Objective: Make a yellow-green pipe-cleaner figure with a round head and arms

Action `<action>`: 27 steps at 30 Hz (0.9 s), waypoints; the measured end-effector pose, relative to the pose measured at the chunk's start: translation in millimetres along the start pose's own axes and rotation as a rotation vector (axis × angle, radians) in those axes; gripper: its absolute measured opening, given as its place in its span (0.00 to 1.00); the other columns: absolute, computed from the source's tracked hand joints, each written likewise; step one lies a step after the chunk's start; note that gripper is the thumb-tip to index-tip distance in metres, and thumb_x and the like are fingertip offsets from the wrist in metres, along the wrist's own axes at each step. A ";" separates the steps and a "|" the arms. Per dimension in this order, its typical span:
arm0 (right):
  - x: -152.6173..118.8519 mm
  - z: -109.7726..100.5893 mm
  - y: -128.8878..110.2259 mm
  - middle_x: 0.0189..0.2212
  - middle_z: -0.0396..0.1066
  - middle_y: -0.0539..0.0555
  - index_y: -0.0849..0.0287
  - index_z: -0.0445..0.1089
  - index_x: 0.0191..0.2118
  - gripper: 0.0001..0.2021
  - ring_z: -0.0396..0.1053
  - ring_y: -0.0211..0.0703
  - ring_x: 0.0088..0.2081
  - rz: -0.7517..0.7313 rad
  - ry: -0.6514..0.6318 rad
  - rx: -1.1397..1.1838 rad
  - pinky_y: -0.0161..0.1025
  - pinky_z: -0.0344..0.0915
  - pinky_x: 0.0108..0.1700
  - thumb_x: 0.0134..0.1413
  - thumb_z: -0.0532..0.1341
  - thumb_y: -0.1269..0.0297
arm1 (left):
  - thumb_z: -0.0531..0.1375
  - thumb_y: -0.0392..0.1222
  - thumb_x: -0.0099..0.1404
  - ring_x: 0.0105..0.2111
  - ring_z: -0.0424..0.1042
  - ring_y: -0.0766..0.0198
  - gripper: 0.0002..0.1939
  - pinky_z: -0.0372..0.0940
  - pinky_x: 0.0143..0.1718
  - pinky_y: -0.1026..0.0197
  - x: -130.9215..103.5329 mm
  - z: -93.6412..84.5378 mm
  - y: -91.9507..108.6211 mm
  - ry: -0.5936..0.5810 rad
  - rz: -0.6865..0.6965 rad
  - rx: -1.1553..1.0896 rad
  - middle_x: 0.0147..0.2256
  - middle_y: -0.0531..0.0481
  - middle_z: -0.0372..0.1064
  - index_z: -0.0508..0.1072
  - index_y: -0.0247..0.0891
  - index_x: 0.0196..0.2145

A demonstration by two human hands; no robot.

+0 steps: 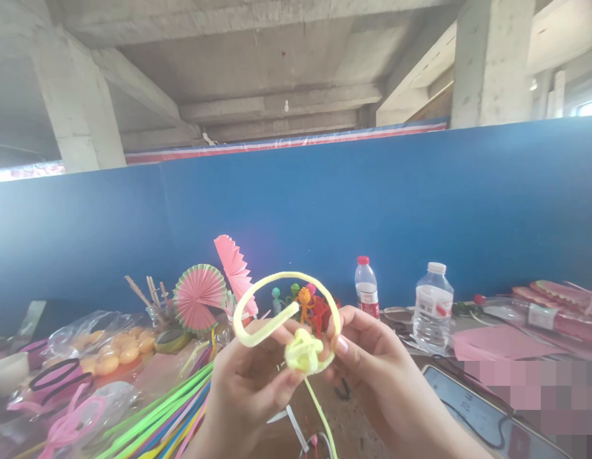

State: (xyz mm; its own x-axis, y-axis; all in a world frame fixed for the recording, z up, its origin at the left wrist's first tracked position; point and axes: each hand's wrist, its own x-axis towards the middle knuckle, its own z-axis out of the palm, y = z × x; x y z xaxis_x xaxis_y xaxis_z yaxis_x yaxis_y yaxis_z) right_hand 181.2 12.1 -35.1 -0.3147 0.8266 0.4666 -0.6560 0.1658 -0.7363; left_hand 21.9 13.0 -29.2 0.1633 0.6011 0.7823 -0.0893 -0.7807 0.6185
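Note:
A pale yellow fuzzy stem [303,352] is wound into a small knotted ball, with one length curving up in a large loop and a thin tail hanging below. My left hand [250,376] pinches the ball from the left, thumb at its lower edge. On the right, my right hand [372,363] is closed with thumb and fingers on the loop where it comes down beside the ball. Some fingertips are hidden behind the yellow piece.
Colourful stems [166,414] lie at the lower left, near bagged orange balls [116,354]. Behind stand a pink paper fan [200,296], small figures [304,299], a red-capped bottle [366,287] and a white-capped bottle [434,309]. A phone [472,408] lies at the right.

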 end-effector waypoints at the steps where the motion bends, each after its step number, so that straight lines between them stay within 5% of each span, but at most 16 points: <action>1: 0.3 -0.6 0.5 0.27 0.69 0.49 0.59 0.67 0.30 0.03 0.65 0.30 0.25 -0.001 0.003 -0.005 0.27 0.61 0.28 0.50 0.62 0.67 | 0.62 0.26 0.50 0.33 0.73 0.63 0.15 0.69 0.33 0.66 -0.1 1.0 -0.4 0.008 -0.008 -0.011 0.34 0.49 0.73 0.72 0.41 0.34; 13: 1.6 -2.4 1.7 0.26 0.69 0.49 0.57 0.71 0.29 0.02 0.64 0.33 0.29 -0.035 0.050 -0.066 0.32 0.60 0.34 0.46 0.65 0.67 | 0.64 0.30 0.49 0.29 0.72 0.63 0.10 0.68 0.28 0.65 4.6 2.7 2.0 -0.015 -0.121 -0.185 0.32 0.48 0.74 0.73 0.39 0.31; 27: 2.4 0.9 1.8 0.23 0.71 0.50 0.59 0.72 0.25 0.03 0.65 0.34 0.26 0.035 0.061 -0.052 0.32 0.58 0.29 0.41 0.67 0.68 | 0.68 0.37 0.46 0.24 0.69 0.67 0.10 0.64 0.24 0.68 8.8 5.0 6.8 -0.094 -0.345 -0.410 0.27 0.50 0.71 0.72 0.37 0.28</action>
State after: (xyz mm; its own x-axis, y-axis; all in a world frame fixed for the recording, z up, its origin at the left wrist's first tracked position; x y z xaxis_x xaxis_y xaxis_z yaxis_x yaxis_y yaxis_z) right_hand 178.7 13.9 -34.8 -0.2932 0.8633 0.4107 -0.6083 0.1629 -0.7768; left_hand 27.6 12.2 -18.5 0.3362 0.7780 0.5308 -0.3878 -0.3993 0.8308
